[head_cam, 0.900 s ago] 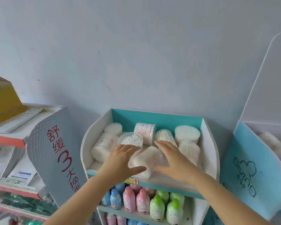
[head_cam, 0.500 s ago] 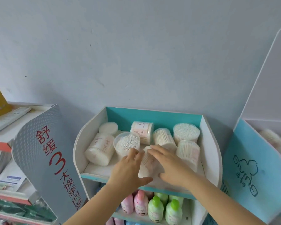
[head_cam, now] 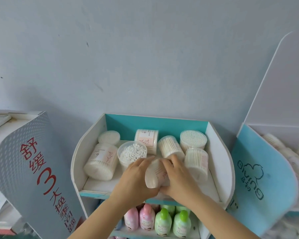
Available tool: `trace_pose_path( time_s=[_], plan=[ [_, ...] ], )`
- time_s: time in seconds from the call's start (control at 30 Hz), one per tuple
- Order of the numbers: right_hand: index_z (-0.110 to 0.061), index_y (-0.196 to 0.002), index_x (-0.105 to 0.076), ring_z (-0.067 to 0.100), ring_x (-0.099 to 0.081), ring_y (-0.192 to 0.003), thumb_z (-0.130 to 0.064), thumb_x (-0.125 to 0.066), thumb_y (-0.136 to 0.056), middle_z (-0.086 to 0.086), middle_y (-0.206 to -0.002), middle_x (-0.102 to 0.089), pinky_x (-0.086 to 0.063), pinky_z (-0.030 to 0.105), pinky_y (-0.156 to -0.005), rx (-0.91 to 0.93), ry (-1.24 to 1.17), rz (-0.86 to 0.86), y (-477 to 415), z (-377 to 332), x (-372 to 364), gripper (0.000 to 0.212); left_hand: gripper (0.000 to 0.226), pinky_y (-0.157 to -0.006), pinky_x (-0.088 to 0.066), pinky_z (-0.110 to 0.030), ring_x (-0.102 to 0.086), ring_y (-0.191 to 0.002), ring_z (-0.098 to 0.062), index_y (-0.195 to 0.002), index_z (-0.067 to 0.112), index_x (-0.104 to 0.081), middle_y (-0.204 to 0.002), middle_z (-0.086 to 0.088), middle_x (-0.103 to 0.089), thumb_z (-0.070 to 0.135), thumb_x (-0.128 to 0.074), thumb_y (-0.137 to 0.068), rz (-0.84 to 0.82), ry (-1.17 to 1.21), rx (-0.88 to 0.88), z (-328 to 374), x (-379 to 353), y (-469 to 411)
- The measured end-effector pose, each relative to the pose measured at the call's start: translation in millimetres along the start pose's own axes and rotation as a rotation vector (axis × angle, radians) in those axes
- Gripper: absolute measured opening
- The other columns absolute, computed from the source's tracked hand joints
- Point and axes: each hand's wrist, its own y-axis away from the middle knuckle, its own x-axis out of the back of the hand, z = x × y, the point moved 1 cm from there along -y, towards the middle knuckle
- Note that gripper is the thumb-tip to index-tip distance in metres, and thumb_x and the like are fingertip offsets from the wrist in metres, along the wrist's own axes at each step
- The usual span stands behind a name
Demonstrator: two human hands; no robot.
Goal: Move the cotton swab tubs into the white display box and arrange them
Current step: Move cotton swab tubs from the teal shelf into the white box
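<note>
- Now the left hand [head_cam: 136, 180] and right hand [head_cam: 178, 176] each close their grip round one cotton swab tub [head_cam: 153, 175], which lies on its side at the front of the white display box [head_cam: 76, 163].
- Crowding is the risk, I'd say: a push back could topple the upright tub [head_cam: 131, 151] just behind.

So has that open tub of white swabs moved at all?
No: the open tub sits where it did, in front of the labelled tub in the display box.
</note>
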Motion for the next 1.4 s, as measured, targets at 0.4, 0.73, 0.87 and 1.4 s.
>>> trace_pose_path(
  time_s=[0.4,0.73,0.87,1.4],
  plan=[
    [-0.034,-0.121,-0.053,0.007,-0.054,-0.109,-0.057,-0.062,-0.075,-0.013,-0.116,-0.058,-0.046,0.032,-0.093,-0.181,-0.327,-0.155,14,2,-19,0.053,0.057,-0.091,-0.034,-0.014,-0.053,-0.117,-0.012,-0.134,0.022,-0.048,-0.13,0.004,-0.056,0.039,-0.066,-0.082,0.024,-0.001,-0.123,5,17,-21],
    [-0.033,-0.147,-0.018,-0.003,-0.029,-0.128,-0.051,-0.081,-0.063,-0.025,-0.136,-0.029,-0.027,0.02,-0.103,-0.197,-0.535,-0.067,14,-15,1,0.106,0.056,-0.081,-0.045,-0.021,-0.055,-0.094,-0.003,-0.12,0.033,-0.059,-0.108,0.012,-0.064,0.06,-0.065,-0.071,0.035,-0.045,-0.018,-26,36,-3],
    [-0.035,-0.144,-0.018,-0.005,-0.03,-0.117,-0.035,-0.085,-0.065,-0.03,-0.121,-0.032,-0.028,0.009,-0.092,-0.254,-0.656,-0.068,5,-30,2,0.104,0.079,-0.078,-0.05,-0.02,-0.056,-0.089,0.004,-0.12,0.033,-0.058,-0.109,0.017,-0.063,0.081,-0.043,-0.059,0.0,-0.011,0.035,-38,32,12],
    [-0.022,-0.103,-0.068,0.018,-0.068,-0.094,-0.047,-0.063,-0.082,0.003,-0.097,-0.074,-0.055,0.033,-0.076,-0.598,-1.351,0.114,-4,-35,42,0.033,0.076,-0.09,-0.049,-0.019,-0.049,-0.114,0.007,-0.126,0.053,-0.027,-0.13,0.024,-0.047,0.07,-0.064,-0.063,0.024,0.504,0.012,-13,14,18]
  ],
)
